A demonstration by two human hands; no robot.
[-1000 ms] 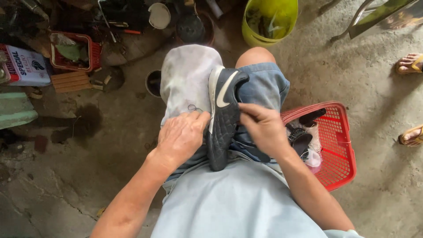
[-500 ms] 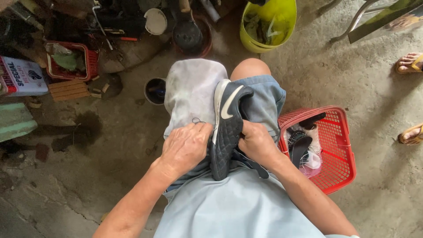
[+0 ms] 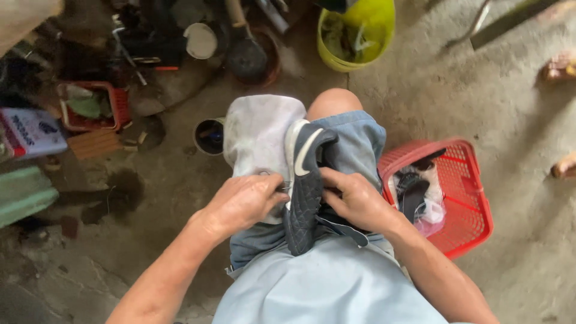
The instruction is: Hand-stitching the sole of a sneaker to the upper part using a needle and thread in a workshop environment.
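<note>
A dark grey sports shoe (image 3: 304,192) with a white sole edge and a white curved mark lies on its side across my lap, toe pointing away from me. My left hand (image 3: 243,201) presses against the shoe's left edge, fingers curled, over a pale grey cloth (image 3: 261,135) spread on my left thigh. My right hand (image 3: 357,201) grips the shoe's upper from the right side. I sit in blue denim shorts with one bare knee (image 3: 333,101) showing.
A red plastic basket (image 3: 468,198) with dark and white items stands at my right. A yellow bucket (image 3: 366,42) sits ahead. Tins, tools, a small red tray (image 3: 114,105) and a box (image 3: 33,132) clutter the concrete floor at the left.
The shoe has shifted slightly on my lap and both hands have closed in tighter on its sides. The view has tilted a little downward.
</note>
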